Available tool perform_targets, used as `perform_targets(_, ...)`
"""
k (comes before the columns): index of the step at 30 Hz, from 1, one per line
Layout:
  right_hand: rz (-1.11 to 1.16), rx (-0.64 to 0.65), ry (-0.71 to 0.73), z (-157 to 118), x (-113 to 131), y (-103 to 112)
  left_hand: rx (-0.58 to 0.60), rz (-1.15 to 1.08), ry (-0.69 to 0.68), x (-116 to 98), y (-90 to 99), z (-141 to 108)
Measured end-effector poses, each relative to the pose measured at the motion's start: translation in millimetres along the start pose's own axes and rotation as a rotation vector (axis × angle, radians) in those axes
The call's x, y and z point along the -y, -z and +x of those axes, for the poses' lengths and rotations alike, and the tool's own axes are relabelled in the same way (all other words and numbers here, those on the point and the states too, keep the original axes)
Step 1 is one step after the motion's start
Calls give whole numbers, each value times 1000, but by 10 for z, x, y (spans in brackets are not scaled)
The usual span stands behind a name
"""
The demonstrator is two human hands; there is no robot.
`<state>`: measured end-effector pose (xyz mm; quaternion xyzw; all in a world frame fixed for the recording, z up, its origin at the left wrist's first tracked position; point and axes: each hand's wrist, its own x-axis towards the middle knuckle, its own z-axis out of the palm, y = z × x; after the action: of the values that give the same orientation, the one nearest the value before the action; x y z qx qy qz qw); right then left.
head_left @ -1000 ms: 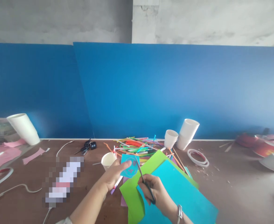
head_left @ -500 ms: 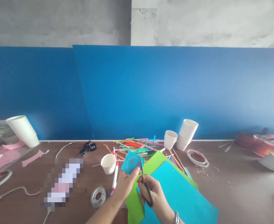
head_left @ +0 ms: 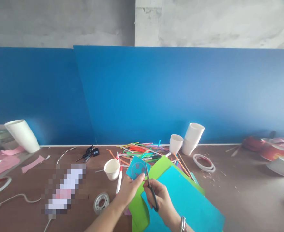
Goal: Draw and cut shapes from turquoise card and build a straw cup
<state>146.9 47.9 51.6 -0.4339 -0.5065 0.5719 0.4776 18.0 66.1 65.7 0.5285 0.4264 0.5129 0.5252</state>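
A small blue paper piece with a round drawing in red and dark lines is pinched in my left hand. Black-handled scissors are in my right hand, their blades pointing up at the right edge of that piece. How far the blades are apart is too small to tell. Below and to the right of my hands lie a large blue sheet and green sheets.
Coloured sticks and markers lie in a heap behind my hands. Paper cups stand left and right of it, with a stack. Tape rolls, keys and a blurred-out device lie on the brown table.
The blue piece has turned slightly in my left hand, and its right corner now shows past the scissor blades. The view has shifted a little.
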Motion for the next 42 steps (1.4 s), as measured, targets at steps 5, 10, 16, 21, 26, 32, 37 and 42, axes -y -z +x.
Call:
perform_targets(5,-10,14,10,-3,-13,13,6,0,16,-18,6,4)
perform_targets(10,-17,19,10,4,-18,34,20,17,17,-22,37,17)
perform_targets(16,-19,26,-8,3,-15,55,92,56,-27,-94,98,39)
perform_targets(21,-18,36,-12,6,20,53,129,62,0,-177,132,42)
perform_targets(26,-20,34,-35,2,62,42,158,58,25,-202,167,45)
perform_targets(32,-43,39,-47,-15,71,38,161,72,5,-241,200,41)
perform_targets(37,-52,43,-56,-13,84,28,189,129,18,-297,244,45)
perform_targets(42,-49,39,-96,-17,79,-13,-43,162,35,-280,154,29)
